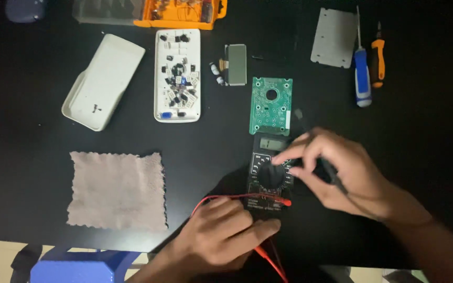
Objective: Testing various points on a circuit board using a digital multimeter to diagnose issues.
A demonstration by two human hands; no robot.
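A black multimeter [266, 202] lies on the dark table [27, 183] near the front. My right hand [342, 178] pinches its round dial [272, 175] with thumb and forefinger and also holds a black probe [334, 175] in its palm. My left hand [221, 236] rests at the meter's lower edge, thumb against the case, with the red lead [226, 197] running over it. Just behind the meter lies a green circuit board [270, 105].
A grey cloth [116, 191] lies at the left. Behind it are a white case shell [103, 81] and a white tray of small parts [178, 73]. A display module [236, 64], a grey plate [334, 37], two screwdrivers [363, 73] and an orange parts box [184, 13] sit further back.
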